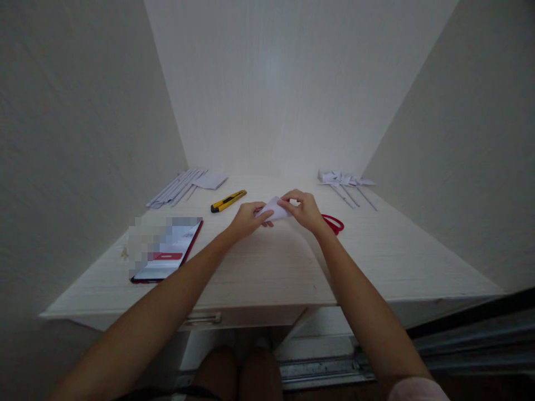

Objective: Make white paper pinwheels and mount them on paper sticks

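The left hand (246, 219) and right hand (304, 210) pinch a small folded white paper (273, 208) between them, just above the middle of the desk (259, 267) — each grips one end, seemingly to press a crease; red scissors (334, 223) lie at the paper's three o'clock, partly behind the right wrist; a yellow utility knife (228, 201) at ten o'clock — both within easy reach.

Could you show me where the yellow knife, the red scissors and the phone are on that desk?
yellow utility knife (228, 201): head view, middle of its yellow body.
red scissors (334, 224): head view, the red handle loop showing beside the right wrist.
phone (167, 259): head view, lower part of its screen.
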A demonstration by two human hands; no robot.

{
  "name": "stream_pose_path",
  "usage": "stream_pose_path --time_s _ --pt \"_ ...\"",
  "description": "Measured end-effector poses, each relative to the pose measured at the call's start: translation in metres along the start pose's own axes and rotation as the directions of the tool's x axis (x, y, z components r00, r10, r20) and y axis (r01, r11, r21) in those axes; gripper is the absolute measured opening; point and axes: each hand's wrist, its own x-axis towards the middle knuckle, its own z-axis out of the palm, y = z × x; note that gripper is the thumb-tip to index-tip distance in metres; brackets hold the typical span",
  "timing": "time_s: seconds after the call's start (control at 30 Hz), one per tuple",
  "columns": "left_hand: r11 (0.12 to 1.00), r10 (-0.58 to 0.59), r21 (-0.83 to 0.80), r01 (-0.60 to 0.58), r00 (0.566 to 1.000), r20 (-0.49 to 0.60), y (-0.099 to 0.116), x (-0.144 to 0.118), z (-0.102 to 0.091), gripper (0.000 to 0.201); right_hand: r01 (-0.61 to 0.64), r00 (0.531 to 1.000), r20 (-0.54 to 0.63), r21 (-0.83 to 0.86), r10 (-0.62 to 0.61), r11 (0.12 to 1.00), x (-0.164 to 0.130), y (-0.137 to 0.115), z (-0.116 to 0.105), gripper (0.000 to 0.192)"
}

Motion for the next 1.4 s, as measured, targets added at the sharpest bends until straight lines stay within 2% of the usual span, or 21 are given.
stream_pose_path --time_s 0.27,0.57,0.93,1.17,1.4 --pt "0.984 0.006 -0.176 -0.019 0.997 -0.075 0.006 -0.001 0.000 0.034 -0.043 0.983 -0.174 0.060 0.053 0.997 0.003 0.005 -0.002 0.015" --pt "0.939 -0.041 -0.343 0.002 0.993 -0.107 0.005 0.002 0.005 0.035 -0.125 0.969 -0.198 0.133 0.150 0.983 0.003 0.004 -0.004 0.017" --pt "0.939 -0.068 -0.343 0.010 0.985 -0.158 0.008 0.001 0.004 0.033 -0.199 0.943 -0.222 0.219 0.248 0.955 0.003 0.011 -0.006 0.022" --pt "0.951 -0.044 -0.308 -0.008 0.986 -0.163 0.009 -0.001 0.003 0.027 -0.197 0.934 -0.242 0.264 0.262 0.944 0.003 0.011 -0.008 0.020" --pt "0.950 -0.063 -0.312 0.001 0.981 -0.186 0.005 0.000 0.001 0.024 -0.196 0.935 -0.253 0.221 0.251 0.955 0.003 0.012 -0.009 0.021"
